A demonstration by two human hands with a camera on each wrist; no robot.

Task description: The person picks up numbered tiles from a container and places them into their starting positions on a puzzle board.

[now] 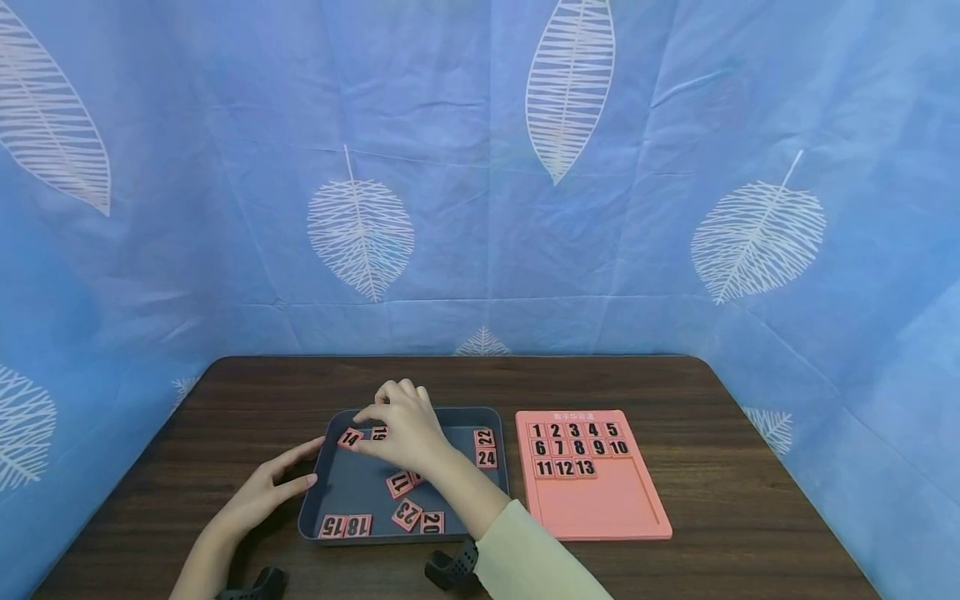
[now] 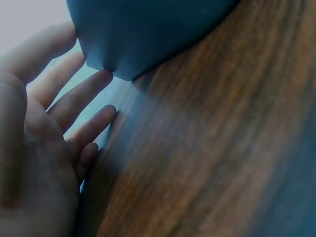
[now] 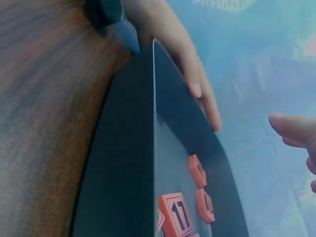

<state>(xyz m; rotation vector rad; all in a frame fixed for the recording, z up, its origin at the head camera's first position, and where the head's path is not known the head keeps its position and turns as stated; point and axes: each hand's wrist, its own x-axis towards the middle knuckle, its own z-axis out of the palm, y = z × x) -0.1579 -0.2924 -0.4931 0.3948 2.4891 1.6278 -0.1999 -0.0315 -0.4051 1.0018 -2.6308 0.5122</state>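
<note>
My right hand (image 1: 405, 429) is over the far left part of a dark grey tray (image 1: 352, 483). Its thumb and index finger are spread apart beside a pink number tile 14 (image 1: 350, 438), with tile 19 (image 1: 379, 433) partly behind the hand. In the right wrist view only the thumb (image 3: 296, 131) and a bit of other fingers show, holding nothing visible. My left hand (image 1: 258, 493) rests its fingertips against the tray's left side, fingers extended; the left wrist view shows them along the outer wall (image 2: 148, 34).
More tiles lie in the tray: 15 (image 1: 333, 526), 18 (image 1: 358, 525), 23 (image 1: 407, 514), 20 (image 1: 432, 522), 17 (image 3: 178, 215), 22 (image 1: 484, 437) and 24 (image 1: 486, 458). Right of it, a pink puzzle board (image 1: 600, 508) holds tiles 1 to 13 in rows. Both stand on a brown wooden table (image 1: 742, 508).
</note>
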